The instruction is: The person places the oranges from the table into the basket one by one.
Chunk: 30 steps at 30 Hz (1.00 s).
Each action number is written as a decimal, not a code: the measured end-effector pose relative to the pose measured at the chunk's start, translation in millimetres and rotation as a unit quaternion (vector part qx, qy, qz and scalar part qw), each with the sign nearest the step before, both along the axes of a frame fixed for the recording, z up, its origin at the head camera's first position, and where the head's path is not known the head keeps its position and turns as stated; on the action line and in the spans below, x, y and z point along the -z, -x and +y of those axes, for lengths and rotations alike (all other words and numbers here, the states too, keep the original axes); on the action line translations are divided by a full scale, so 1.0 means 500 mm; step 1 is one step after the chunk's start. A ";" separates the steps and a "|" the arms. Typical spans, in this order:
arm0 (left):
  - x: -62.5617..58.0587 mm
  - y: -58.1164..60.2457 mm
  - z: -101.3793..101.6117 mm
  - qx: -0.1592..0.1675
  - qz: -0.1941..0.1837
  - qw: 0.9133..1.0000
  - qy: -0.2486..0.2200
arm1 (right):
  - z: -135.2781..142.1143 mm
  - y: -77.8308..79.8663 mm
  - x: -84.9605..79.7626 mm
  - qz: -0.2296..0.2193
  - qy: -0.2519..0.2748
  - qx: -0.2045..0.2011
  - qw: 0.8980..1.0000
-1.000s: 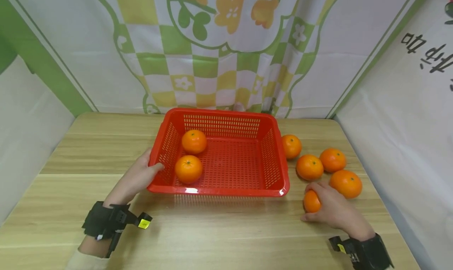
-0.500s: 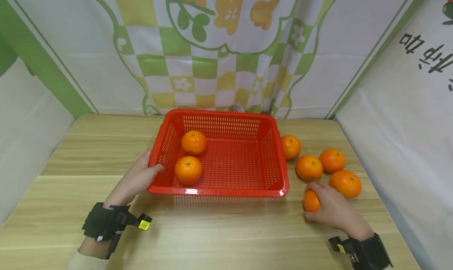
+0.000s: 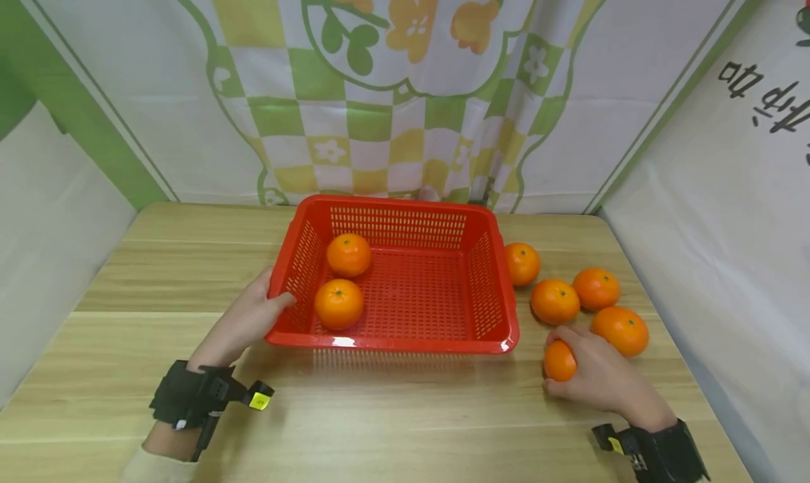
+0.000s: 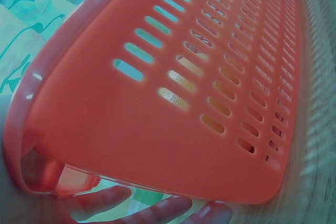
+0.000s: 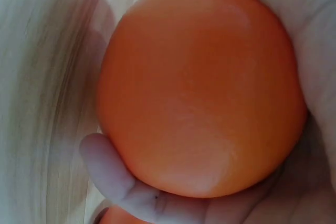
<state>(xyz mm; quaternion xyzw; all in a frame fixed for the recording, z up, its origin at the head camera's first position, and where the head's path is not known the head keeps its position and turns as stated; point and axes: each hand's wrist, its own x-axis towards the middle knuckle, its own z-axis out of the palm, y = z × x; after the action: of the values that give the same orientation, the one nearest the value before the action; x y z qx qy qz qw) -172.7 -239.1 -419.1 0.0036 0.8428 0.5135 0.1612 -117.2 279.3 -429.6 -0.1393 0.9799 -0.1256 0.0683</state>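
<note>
A red slotted plastic basket stands at the middle of the table, with two oranges, a back one and a front one, at its left side. My left hand grips the basket's left rim, thumb over the edge; in the left wrist view its fingers lie along the outer side. To the right of the basket, my right hand holds an orange low over the table. Seen from the right wrist, thumb and fingers curl around that orange, which fills most of the view.
Several more oranges lie right of the basket: one against its side, others close to my right hand. The wooden table ends at a patterned curtain behind, with white cloth walls at both sides.
</note>
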 end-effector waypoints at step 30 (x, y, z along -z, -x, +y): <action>-0.001 0.000 0.000 0.002 0.001 1.000 -0.002 | -0.011 -0.001 -0.031 0.040 0.032 -0.014 0.999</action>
<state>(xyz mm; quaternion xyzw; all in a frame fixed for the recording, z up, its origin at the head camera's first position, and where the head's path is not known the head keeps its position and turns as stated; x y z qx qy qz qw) -172.8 -239.0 -418.6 0.0057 0.8420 0.5147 0.1615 -116.6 273.7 -414.3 -0.1605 0.9751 -0.1507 0.0267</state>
